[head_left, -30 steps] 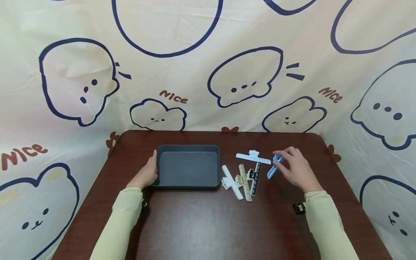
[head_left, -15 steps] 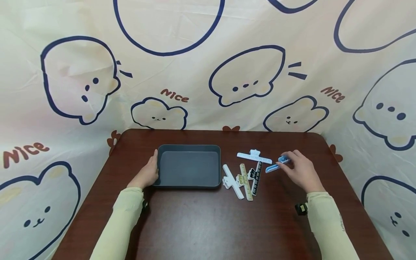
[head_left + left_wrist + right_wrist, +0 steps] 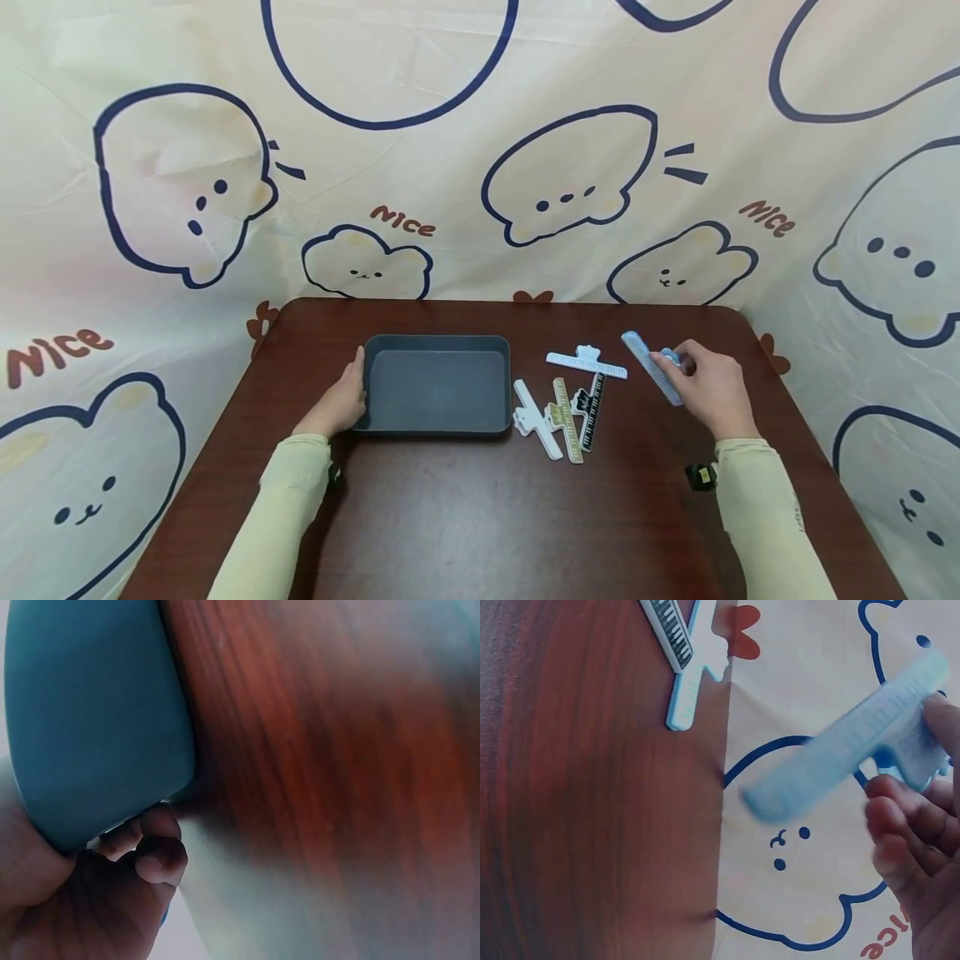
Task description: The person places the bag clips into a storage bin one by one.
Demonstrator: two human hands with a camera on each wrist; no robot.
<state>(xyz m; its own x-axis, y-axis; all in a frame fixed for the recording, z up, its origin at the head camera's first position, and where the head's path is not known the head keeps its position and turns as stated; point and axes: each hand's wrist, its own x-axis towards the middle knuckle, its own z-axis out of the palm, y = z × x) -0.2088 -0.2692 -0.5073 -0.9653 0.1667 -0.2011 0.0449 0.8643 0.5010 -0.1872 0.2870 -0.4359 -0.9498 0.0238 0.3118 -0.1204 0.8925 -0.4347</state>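
My right hand [image 3: 712,387] pinches a light blue ruler clip [image 3: 651,368] above the table's right side. In the right wrist view the blue clip [image 3: 840,742] is tilted, its wavy-edged grip between thumb and fingers. My left hand [image 3: 341,398] holds the left side of a dark grey tray [image 3: 435,387]; the left wrist view shows fingers [image 3: 161,859] curled against the tray's edge. Between tray and right hand lie a pale blue ruler clip [image 3: 587,364], a white clip [image 3: 536,421], a gold clip [image 3: 567,421] and a black clip with white marks [image 3: 592,414].
The dark brown table [image 3: 465,525] ends at a cloth backdrop [image 3: 450,183] printed with cartoon faces. The black clip's top end lies close to the pale blue clip. A small dark device [image 3: 701,477] sits at the right wrist.
The right hand has moved slightly right and turned the light blue clip, so its ruler face now shows and slants up to the left. The left hand and tray stay put.
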